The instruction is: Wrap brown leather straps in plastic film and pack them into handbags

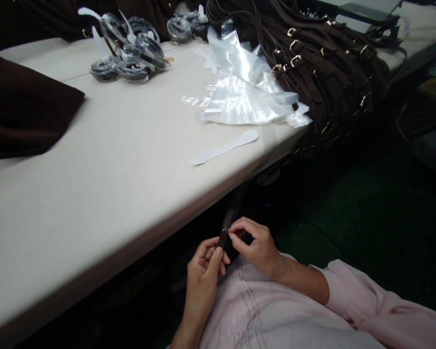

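Below the table edge, my left hand (pixel 203 269) is closed around the end of a dark brown strap (pixel 222 238), thumb on top. The thumb and forefinger of my right hand (pixel 257 247) pinch together at the strap's side, just beyond the left fingertips. What they grip is too small to make out; it may be the edge of the shiny clear plastic (pixel 233 208) that appears to cover the strap further up. The strap's far part fades into the dark under the table.
On the white-covered table (pixel 105 194) lie a serrated white strip (pixel 225 148) and a heap of clear plastic bags (pixel 240 92). Coiled, bagged straps (pixel 131 53) sit at the back. Brown buckled belts (pixel 319 72) hang over the right edge. Brown fabric (pixel 25 106) lies left.
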`<state>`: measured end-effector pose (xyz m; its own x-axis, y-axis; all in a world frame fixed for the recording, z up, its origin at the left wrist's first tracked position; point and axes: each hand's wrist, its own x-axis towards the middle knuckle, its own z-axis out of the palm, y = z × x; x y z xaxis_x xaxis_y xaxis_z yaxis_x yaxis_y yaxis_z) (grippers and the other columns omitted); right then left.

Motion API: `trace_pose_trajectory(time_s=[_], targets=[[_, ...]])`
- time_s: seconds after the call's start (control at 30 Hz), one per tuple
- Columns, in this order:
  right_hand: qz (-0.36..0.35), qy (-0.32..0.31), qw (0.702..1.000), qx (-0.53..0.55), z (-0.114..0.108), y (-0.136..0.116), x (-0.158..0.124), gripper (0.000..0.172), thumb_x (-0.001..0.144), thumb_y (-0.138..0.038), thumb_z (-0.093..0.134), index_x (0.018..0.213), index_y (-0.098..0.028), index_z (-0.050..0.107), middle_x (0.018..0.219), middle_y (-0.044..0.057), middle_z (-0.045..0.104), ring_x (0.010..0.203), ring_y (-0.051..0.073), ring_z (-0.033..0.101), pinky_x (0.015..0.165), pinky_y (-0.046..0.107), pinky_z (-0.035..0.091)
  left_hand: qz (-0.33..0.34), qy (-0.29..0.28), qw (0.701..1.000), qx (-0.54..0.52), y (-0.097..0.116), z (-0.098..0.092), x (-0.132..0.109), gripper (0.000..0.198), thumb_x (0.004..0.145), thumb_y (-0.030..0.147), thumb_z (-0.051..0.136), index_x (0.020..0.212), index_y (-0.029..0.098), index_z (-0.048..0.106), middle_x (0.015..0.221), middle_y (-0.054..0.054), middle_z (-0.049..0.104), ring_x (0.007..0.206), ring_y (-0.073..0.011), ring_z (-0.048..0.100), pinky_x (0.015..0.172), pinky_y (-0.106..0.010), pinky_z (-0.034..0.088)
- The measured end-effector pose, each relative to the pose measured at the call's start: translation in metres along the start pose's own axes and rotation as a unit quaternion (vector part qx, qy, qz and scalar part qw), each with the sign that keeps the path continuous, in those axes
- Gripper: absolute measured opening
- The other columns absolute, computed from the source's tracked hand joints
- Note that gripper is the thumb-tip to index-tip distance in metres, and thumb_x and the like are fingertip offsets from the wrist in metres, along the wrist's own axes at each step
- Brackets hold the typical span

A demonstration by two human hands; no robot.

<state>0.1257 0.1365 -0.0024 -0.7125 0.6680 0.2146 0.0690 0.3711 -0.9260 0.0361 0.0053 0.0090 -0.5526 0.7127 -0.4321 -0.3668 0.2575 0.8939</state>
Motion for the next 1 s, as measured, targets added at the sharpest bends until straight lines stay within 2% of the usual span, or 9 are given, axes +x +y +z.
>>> trace_pose_trajectory(time_s=[0.13, 0.23, 0.37, 0.47, 0.57, 0.7, 0.83, 0.93, 1.0], targets=[[-0.022, -0.020, 1.000, -0.007, 0.001, 0.002, 0.000, 0.024, 0.086, -0.010, 0.055, 0.107, -0.018, 0.065, 0.081, 0.002, 0.061, 0.069, 0.014, 0.059, 0.065, 0.025, 0.051, 0.022, 0.026, 0.997, 0.070, -0.002, 0.000, -0.002, 0.026, 0.093, 0.037, 0.058, 0.110, 0.018, 0.060, 0.068, 0.002, 0.059, 0.057, -0.0097, 0.049, 0.054, -0.019, 0.039], [-0.051, -0.027, 0.998, -0.026, -0.002, 0.003, 0.002, 0.022, 0.089, -0.010, 0.054, 0.104, -0.019, 0.068, 0.085, 0.004, 0.062, 0.072, 0.015, 0.061, 0.064, 0.026, 0.051, 0.084, 0.040, 0.979, 0.179, 0.001, 0.002, -0.004, 0.022, 0.094, 0.034, 0.056, 0.110, 0.020, 0.061, 0.075, -0.001, 0.064, 0.068, -0.0143, 0.060, 0.063, -0.023, 0.047], [-0.089, -0.026, 0.994, -0.054, -0.006, 0.006, 0.004, 0.020, 0.091, -0.010, 0.053, 0.102, -0.019, 0.069, 0.091, 0.007, 0.064, 0.083, 0.018, 0.063, 0.072, 0.030, 0.054, 0.181, 0.053, 0.940, 0.285, 0.001, 0.006, -0.006, 0.022, 0.095, 0.026, 0.053, 0.114, 0.020, 0.062, 0.100, -0.007, 0.070, 0.085, -0.0197, 0.068, 0.076, -0.028, 0.052], [-0.119, -0.031, 0.989, -0.080, -0.007, 0.006, 0.003, 0.020, 0.094, -0.011, 0.053, 0.104, -0.018, 0.068, 0.092, 0.008, 0.065, 0.084, 0.019, 0.063, 0.073, 0.032, 0.055, 0.238, 0.055, 0.914, 0.323, -0.002, 0.010, -0.005, 0.024, 0.095, 0.021, 0.052, 0.118, 0.020, 0.060, 0.106, -0.008, 0.070, 0.092, -0.0213, 0.069, 0.082, -0.029, 0.053], [-0.151, -0.034, 0.984, -0.082, -0.006, 0.002, 0.000, 0.019, 0.095, -0.010, 0.052, 0.105, -0.017, 0.067, 0.091, 0.009, 0.066, 0.083, 0.019, 0.063, 0.073, 0.033, 0.055, 0.240, 0.056, 0.915, 0.319, -0.002, 0.012, -0.003, 0.024, 0.095, 0.019, 0.050, 0.117, 0.021, 0.059, 0.105, -0.007, 0.070, 0.091, -0.0205, 0.069, 0.080, -0.028, 0.053], [-0.196, -0.047, 0.977, -0.071, -0.003, -0.004, -0.005, 0.023, 0.093, -0.007, 0.052, 0.111, -0.017, 0.064, 0.092, 0.010, 0.066, 0.083, 0.020, 0.062, 0.073, 0.035, 0.056, 0.156, 0.073, 0.957, 0.233, 0.002, 0.010, 0.000, 0.024, 0.095, 0.025, 0.054, 0.119, 0.022, 0.054, 0.096, -0.004, 0.070, 0.086, -0.0174, 0.068, 0.076, -0.025, 0.051], [-0.223, -0.059, 0.972, -0.047, -0.002, -0.005, -0.009, 0.030, 0.091, -0.004, 0.055, 0.117, -0.016, 0.061, 0.095, 0.011, 0.066, 0.086, 0.021, 0.062, 0.074, 0.036, 0.056, 0.040, 0.034, 0.999, 0.000, 0.004, 0.011, 0.004, 0.029, 0.093, 0.032, 0.060, 0.118, 0.019, 0.054, 0.068, 0.004, 0.056, 0.060, -0.0094, 0.053, 0.059, -0.018, 0.042], [-0.209, -0.042, 0.977, -0.020, -0.001, -0.006, -0.009, 0.029, 0.090, -0.003, 0.057, 0.116, -0.016, 0.062, 0.094, 0.010, 0.066, 0.085, 0.020, 0.062, 0.074, 0.035, 0.055, 0.005, -0.002, 0.983, -0.181, 0.001, 0.014, 0.004, 0.034, 0.090, 0.032, 0.065, 0.118, 0.015, 0.057, 0.064, 0.005, 0.049, 0.058, -0.0067, 0.045, 0.061, -0.017, 0.040], [-0.171, -0.024, 0.985, 0.002, 0.000, -0.008, -0.007, 0.025, 0.091, -0.005, 0.058, 0.112, -0.017, 0.064, 0.092, 0.009, 0.066, 0.084, 0.019, 0.063, 0.074, 0.033, 0.055, 0.004, -0.002, 0.971, -0.239, -0.001, 0.016, 0.004, 0.037, 0.089, 0.032, 0.067, 0.120, 0.014, 0.057, 0.067, 0.004, 0.052, 0.061, -0.0067, 0.047, 0.066, -0.017, 0.042]])
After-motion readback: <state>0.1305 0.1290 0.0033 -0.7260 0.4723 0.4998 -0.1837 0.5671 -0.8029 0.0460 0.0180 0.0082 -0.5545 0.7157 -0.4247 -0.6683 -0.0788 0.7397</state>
